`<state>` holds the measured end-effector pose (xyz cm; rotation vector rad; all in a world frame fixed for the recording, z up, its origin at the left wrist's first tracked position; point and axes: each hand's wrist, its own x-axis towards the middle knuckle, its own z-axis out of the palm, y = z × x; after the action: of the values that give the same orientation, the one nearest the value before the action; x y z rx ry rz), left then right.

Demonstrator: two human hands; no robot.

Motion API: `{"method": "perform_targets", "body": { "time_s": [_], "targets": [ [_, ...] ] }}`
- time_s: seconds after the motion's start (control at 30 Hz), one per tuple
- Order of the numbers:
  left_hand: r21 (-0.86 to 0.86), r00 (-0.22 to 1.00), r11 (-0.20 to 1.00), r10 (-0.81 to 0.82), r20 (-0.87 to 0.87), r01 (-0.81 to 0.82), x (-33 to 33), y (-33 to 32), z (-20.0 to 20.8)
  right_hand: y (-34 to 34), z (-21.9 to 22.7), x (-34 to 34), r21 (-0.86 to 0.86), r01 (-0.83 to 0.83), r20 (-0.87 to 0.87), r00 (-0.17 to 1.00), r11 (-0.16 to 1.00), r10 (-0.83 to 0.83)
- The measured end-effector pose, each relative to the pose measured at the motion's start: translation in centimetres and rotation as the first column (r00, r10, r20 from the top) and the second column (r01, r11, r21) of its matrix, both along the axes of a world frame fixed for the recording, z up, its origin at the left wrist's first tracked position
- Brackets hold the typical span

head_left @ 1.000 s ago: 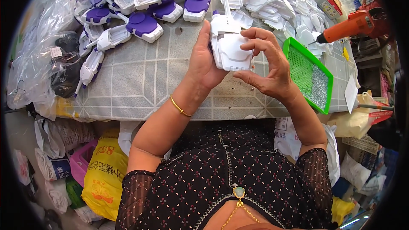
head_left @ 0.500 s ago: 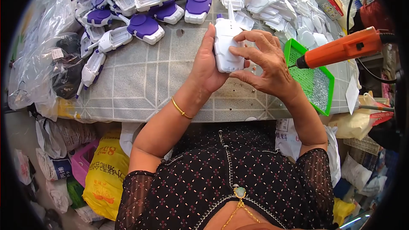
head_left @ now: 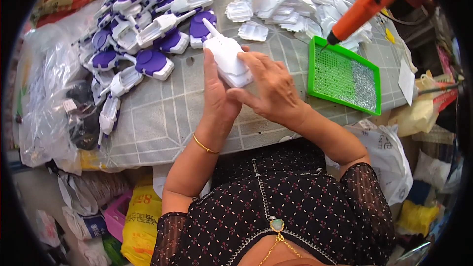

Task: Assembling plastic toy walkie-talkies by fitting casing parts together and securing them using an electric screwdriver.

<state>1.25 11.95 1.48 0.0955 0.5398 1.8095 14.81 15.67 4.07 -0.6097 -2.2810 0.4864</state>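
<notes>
A white plastic walkie-talkie-shaped casing (head_left: 227, 61) is held above the table, its stubby antenna pointing to the far left. My left hand (head_left: 218, 96) cradles it from the left and below, with the thumb along its left edge. On the other side, my right hand (head_left: 276, 88) has its fingertips against the right edge, the thumb near the bottom end. The casing's underside is hidden. Just beyond it lies a purple-and-white casing (head_left: 201, 25), part of a heap of similar casings (head_left: 153, 64).
At the back lies a pile of white plastic covers (head_left: 283, 10). A green tray (head_left: 311, 66) holding many small screws (head_left: 363, 86) sits on the right. An orange electric screwdriver (head_left: 362, 10) hangs over its far corner. Clear plastic bags (head_left: 49, 79) cover the table's left end.
The casing has tilted, its antenna swinging to the left, and both hands have moved left with it, closer to the purple heap. The whole view has shifted, and the screwdriver sits higher in it.
</notes>
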Motion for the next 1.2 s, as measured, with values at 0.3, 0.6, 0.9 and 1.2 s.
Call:
{"method": "perform_targets", "body": {
  "time_s": [0.3, 0.6, 0.9, 1.2],
  "targets": [
    [-0.269, 0.31, 0.956, -0.222, -0.924, -0.115, -0.6, -5.9, 3.8, 5.9, 0.3, 4.0, -0.329, -0.16, 0.13, 0.968, 0.931, 0.213],
    [0.031, -0.684, 0.98, 0.158, -0.712, 0.195, -1.3, -2.0, 1.1, 5.8, -0.5, 6.3, 0.034, -0.265, 0.392, 0.89, 0.964, 0.231],
    [-0.007, -0.762, 0.998, 0.045, -0.647, 0.065, 1.5, -2.7, 0.8, 11.5, 5.8, 14.8, -0.082, 0.455, -0.537, 0.729, 0.887, -0.424],
    [0.097, -0.74, 0.989, 0.147, -0.656, 0.111, 0.7, -2.2, -0.3, 10.3, 8.4, 10.3, -0.629, -0.198, -0.58, 0.763, 0.752, -0.285]
  ]
}}
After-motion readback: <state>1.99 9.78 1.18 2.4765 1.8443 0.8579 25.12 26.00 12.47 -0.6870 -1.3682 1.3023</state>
